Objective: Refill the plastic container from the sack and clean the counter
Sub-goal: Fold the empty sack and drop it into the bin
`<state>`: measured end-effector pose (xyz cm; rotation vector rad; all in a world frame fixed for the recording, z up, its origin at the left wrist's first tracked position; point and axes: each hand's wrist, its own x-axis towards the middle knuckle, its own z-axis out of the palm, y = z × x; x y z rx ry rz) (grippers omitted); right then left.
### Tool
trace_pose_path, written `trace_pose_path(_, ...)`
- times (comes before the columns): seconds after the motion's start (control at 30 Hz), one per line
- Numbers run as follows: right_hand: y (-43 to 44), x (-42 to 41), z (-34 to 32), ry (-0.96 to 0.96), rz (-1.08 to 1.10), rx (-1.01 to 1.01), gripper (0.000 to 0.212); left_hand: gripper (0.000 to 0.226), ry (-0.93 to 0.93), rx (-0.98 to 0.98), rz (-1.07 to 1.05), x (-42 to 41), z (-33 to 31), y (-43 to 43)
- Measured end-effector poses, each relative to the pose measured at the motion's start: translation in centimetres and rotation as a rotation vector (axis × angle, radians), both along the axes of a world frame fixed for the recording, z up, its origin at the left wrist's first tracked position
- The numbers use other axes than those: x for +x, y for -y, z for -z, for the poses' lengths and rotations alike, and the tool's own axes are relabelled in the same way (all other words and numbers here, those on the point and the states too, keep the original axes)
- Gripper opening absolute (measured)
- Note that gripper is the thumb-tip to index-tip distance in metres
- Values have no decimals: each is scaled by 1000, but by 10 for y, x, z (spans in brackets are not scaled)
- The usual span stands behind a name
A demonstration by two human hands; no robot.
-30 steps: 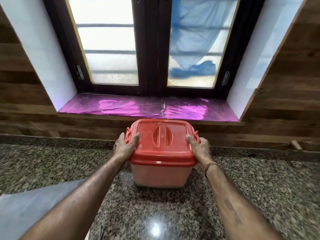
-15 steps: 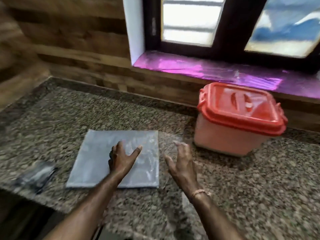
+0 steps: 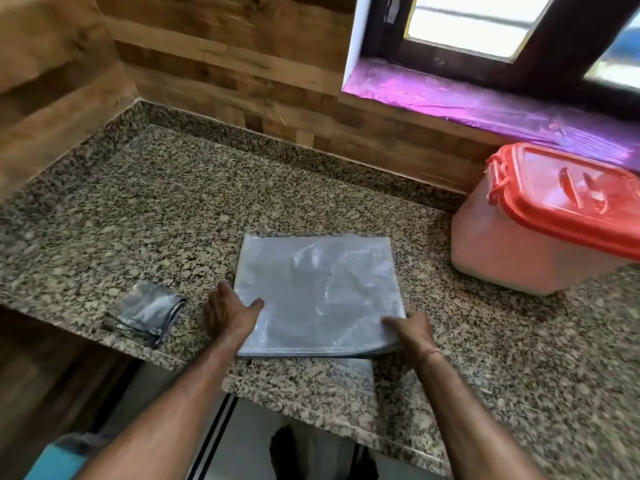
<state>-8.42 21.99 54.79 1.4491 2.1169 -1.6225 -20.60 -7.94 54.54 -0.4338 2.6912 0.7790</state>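
Note:
A folded grey-white sack [image 3: 318,292] lies flat on the granite counter [image 3: 173,216]. My left hand [image 3: 227,315] rests at the sack's near left edge, its fingers straight on the counter and its thumb on top of the sack. My right hand [image 3: 412,336] grips the near right corner, which is slightly lifted. The plastic container [image 3: 519,251] stands at the right by the wall. Its pale body is closed with a red lid [image 3: 568,209], and neither hand touches it.
A small folded grey bundle [image 3: 149,313] lies near the counter's front edge, left of my left hand. Wood-panelled walls close the back and left sides. A purple-foiled window sill [image 3: 485,105] runs above the container. The counter's front edge is just below my hands.
Both hands have left the container's lid and gone left and down to the sack. My view has turned left, so the container now sits at the right.

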Motion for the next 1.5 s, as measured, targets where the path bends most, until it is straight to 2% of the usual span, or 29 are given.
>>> trace_pose_path(0.07,-14,5,-6,-180,136,-153,32,86,54,89,1,6,3,7)
trace_pose_path(0.13,-21,14,-9,-432,314,-402,35,76,113,178,36,17,8,12)
trace_pose_path(0.2,-15,23,-4,-541,411,-560,31,89,123,242,70,30,17,11)
trace_pose_path(0.27,9,27,5,-476,405,-579,30,110,160,268,110,44,16,0)
trace_pose_path(0.3,22,25,10,-427,390,-575,29,110,178,290,116,50,16,-7)
trace_pose_path(0.4,54,9,16,-295,355,-531,9,94,267,389,144,63,10,-30)
trace_pose_path(0.47,60,0,15,-237,362,-449,6,82,291,402,95,61,11,-34)
trace_pose_path(0.5,57,-4,19,-214,359,-407,13,81,266,408,46,60,10,-34)
trace_pose_path(0.57,50,-3,24,-161,319,-292,20,93,100,315,32,58,-2,-32)
trace_pose_path(0.67,32,9,29,-106,209,-207,20,108,-111,41,165,41,-4,-24)
trace_pose_path(0.73,22,19,30,-101,153,-202,19,98,-127,-86,309,26,-2,-20)
trace_pose_path(0.8,13,28,31,-92,141,-205,9,83,-154,-170,453,18,7,-17)
trace_pose_path(0.93,-3,43,37,-2,122,-85,12,74,-260,-265,746,33,26,-2)
trace_pose_path(1.07,-12,55,26,66,-1,-15,14,55,-344,-260,817,30,30,0)
trace_pose_path(1.17,-18,55,16,143,-67,9,8,69,-342,-158,903,16,19,-20)
trace_pose_path(1.3,-30,46,7,151,66,-79,13,60,-171,-1,857,-4,8,-52)
trace_pose_path(1.43,-42,26,0,-28,321,-265,20,37,-152,-61,812,-16,10,-72)
trace_pose_path(1.5,-41,19,1,-75,382,-245,19,36,-116,-67,715,-21,7,-80)
